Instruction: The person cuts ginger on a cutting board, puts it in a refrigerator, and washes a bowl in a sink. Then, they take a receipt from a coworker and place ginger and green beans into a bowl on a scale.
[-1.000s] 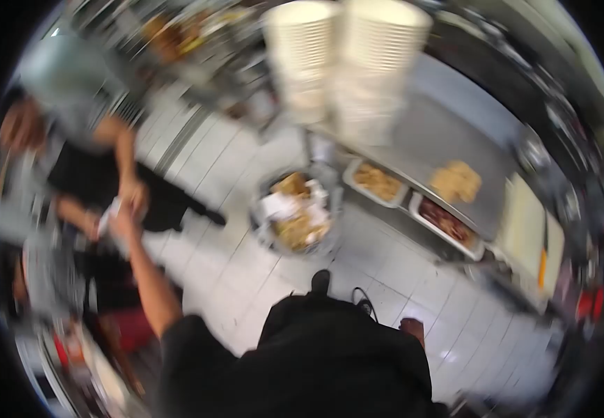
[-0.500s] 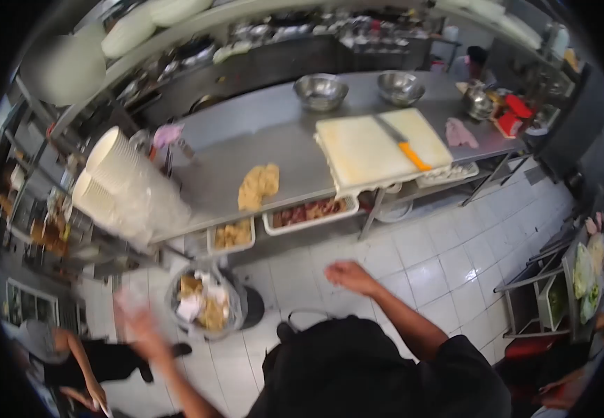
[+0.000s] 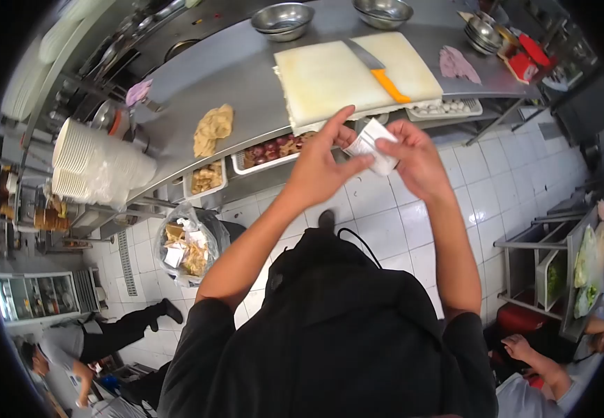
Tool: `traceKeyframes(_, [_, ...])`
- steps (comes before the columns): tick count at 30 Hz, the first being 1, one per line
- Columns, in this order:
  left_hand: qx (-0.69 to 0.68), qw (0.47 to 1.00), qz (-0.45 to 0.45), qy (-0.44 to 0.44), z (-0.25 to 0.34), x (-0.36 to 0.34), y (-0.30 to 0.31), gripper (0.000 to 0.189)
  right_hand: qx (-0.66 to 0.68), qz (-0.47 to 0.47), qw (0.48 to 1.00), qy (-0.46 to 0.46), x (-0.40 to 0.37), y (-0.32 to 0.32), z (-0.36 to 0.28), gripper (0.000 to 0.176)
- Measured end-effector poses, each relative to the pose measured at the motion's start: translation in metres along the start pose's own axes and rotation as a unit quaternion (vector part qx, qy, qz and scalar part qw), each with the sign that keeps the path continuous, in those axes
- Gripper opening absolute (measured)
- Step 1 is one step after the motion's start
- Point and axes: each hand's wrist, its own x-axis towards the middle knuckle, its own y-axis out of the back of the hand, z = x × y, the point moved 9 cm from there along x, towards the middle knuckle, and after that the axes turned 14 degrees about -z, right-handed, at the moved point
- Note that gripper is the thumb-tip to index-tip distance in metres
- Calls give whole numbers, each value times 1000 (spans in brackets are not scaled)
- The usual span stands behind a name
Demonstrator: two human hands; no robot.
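A small folded slip of white printed paper [image 3: 375, 148] is pinched in my right hand [image 3: 419, 159], its thumb pressed on the front. My left hand [image 3: 326, 161] is at the paper's left side, index finger stretched up and thumb tip overlapping the lower corner, with the fingers apart. Just beyond both hands lies a thick white cutting board [image 3: 330, 76] on the steel counter [image 3: 246, 90]. A knife with an orange handle [image 3: 389, 85] rests across the board.
A lined bin [image 3: 201, 230] of scraps stands left on the tiled floor. Dough-like food [image 3: 213, 130] and stacked white tubs [image 3: 75, 157] sit on the counter, above a basket of onions [image 3: 270, 152]. Metal bowls [image 3: 282, 21] stand behind. Other people [image 3: 65, 348] work at both sides.
My two hands have come together over the counter's front edge, the left from beside the bin. The paper now shows in my right hand, which was without it. The view has shifted.
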Motion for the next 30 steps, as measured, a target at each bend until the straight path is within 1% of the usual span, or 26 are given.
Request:
traceKeyframes(1, [-50, 998, -35, 34, -11, 20, -6, 59, -19, 14, 1000, 1, 6, 15, -13, 16])
traceKeyframes(3, [-147, 979, -98, 98, -33, 57, -17, 45, -115, 6, 993, -11, 23, 46, -40, 16])
traceKeyframes(4, [-174, 973, -117, 96, -33, 77, -23, 25, -158, 6, 987, -34, 34, 56, -55, 17])
traceKeyframes(6, [-220, 953, -159, 132, -41, 115, -31, 21, -246, 8, 966, -79, 53, 76, -85, 21])
traceKeyframes(7, [-242, 942, -183, 146, -44, 137, -37, 19, -228, 24, 972, -53, 62, 89, -98, 25])
traceKeyframes(8, [-287, 934, -160, 137, -54, 162, -44, 15, -214, 42, 976, -24, 71, 102, -114, 29])
traceKeyframes(9, [-310, 932, -146, 121, -53, 187, -48, 15, -198, 63, 978, 4, 75, 116, -129, 34])
traceKeyframes(10, [-334, 927, -133, 105, -52, 211, -53, 15, -178, 106, 978, 15, 73, 135, -142, 41])
traceKeyframes(12, [-376, 916, -113, 80, -41, 256, -66, 16, -154, 148, 977, 22, 69, 172, -153, 41])
traceKeyframes(13, [-384, 913, -125, 67, -37, 280, -76, 17, -138, 171, 975, 29, 64, 186, -160, 42])
traceKeyframes(14, [-391, 908, -138, 58, -35, 299, -87, 17, -100, 189, 976, 36, 57, 193, -165, 37])
traceKeyframes(17, [-400, 896, -187, 42, -17, 344, -120, 20, -115, 199, 971, 69, 43, 234, -184, 33])
traceKeyframes(18, [-403, 893, -199, 34, -10, 358, -128, 22, -124, 211, 966, 82, 40, 239, -196, 27])
traceKeyframes(22, [-435, 873, -221, -1, 0, 406, -153, 25, -127, 205, 965, 101, 48, 261, -224, 29])
traceKeyframes(24, [-430, 879, -207, 9, 5, 424, -156, 25, -124, 209, 965, 98, 57, 276, -232, 32])
traceKeyframes(27, [-404, 895, -189, 15, 12, 447, -154, 25, -183, 197, 960, 74, 71, 304, -246, 35])
traceKeyframes(28, [-391, 902, -181, 12, 15, 455, -151, 25, -184, 187, 962, 81, 78, 310, -253, 35])
traceKeyframes(30, [-393, 911, -122, -13, 24, 467, -140, 25, -189, 157, 964, 100, 96, 321, -271, 36])
